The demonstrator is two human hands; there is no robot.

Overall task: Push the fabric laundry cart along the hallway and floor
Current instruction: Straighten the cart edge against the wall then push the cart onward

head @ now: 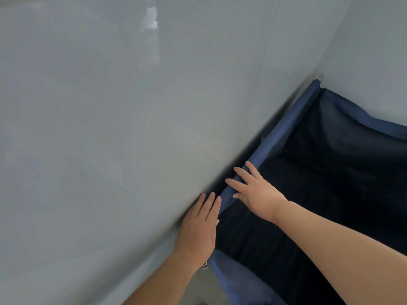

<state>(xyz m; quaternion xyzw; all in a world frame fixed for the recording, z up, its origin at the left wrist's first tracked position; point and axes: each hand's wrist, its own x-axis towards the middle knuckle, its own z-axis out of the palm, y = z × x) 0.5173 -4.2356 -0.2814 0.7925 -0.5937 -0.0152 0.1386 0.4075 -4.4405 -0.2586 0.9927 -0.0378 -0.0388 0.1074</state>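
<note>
Glossy grey floor [99, 128], pale wall [374, 51] — blue fabric laundry cart [290, 128] lower right, cut off by frame.
Left hand [198, 230] and right hand [255, 192] on near rim, fingers straight, gripping nothing — dark interior unreadable.

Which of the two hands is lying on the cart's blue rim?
The right hand, fingers spread flat over the blue rim. The left hand lies beside the rim, on its outer side.

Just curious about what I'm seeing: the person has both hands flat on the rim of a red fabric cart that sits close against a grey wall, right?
Nearly. The cart is blue with a dark inside, not red, as the head view shows. The rest holds: the left hand and the right hand lie with straight fingers at its rim, and the cart sits close against the grey wall.
</note>
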